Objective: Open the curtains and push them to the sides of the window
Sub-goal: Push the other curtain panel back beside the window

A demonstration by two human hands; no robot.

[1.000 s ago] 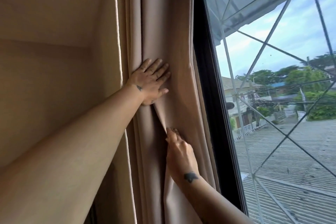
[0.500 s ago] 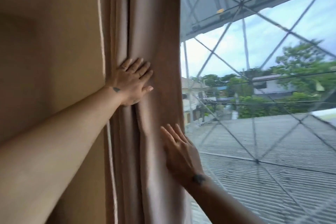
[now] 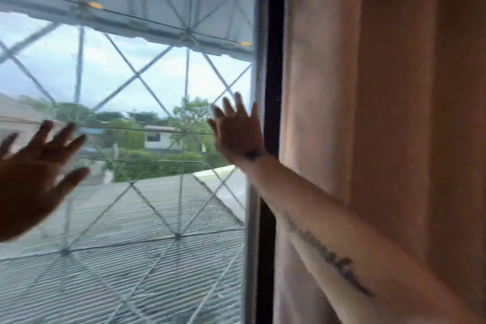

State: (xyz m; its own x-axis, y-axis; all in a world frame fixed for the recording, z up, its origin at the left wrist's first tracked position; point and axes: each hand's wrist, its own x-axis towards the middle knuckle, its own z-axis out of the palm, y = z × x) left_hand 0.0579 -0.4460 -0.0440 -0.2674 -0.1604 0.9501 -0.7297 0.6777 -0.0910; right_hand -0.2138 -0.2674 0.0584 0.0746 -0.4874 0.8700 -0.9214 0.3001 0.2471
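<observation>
Curtain (image 3: 381,113) fills the right third of the frame, a beige-pink cloth hanging in long vertical folds, its long axis straight up and down. Its left edge lies just beside the dark window frame (image 3: 271,87), which also stands upright and runs the full height of the picture. The curtain's top, bottom and right side are all cut off by the frame edges, so how it hangs above cannot be told.

The right hand (image 3: 238,131) is raised at centre, fingers spread and pointing up, holding nothing; it sits in front of the pane just left of the dark frame, and whether it touches glass or frame cannot be told. Its forearm crosses the curtain's lower folds toward the lower right, with a dark mark along it too blurred to read, and another small one at the wrist. The left hand (image 3: 36,173) is at the left edge, dark against the light, fingers splayed and empty, its wrist cut off.

The window (image 3: 131,73) takes the left half, uncovered. Behind the glass a pale grille (image 3: 136,76) of crossing diagonal bars spans it. Outside lie a ribbed grey roof (image 3: 118,258) below, an awning across the top, trees and houses mid-distance, and cloudy sky. The whole picture is smeared.
</observation>
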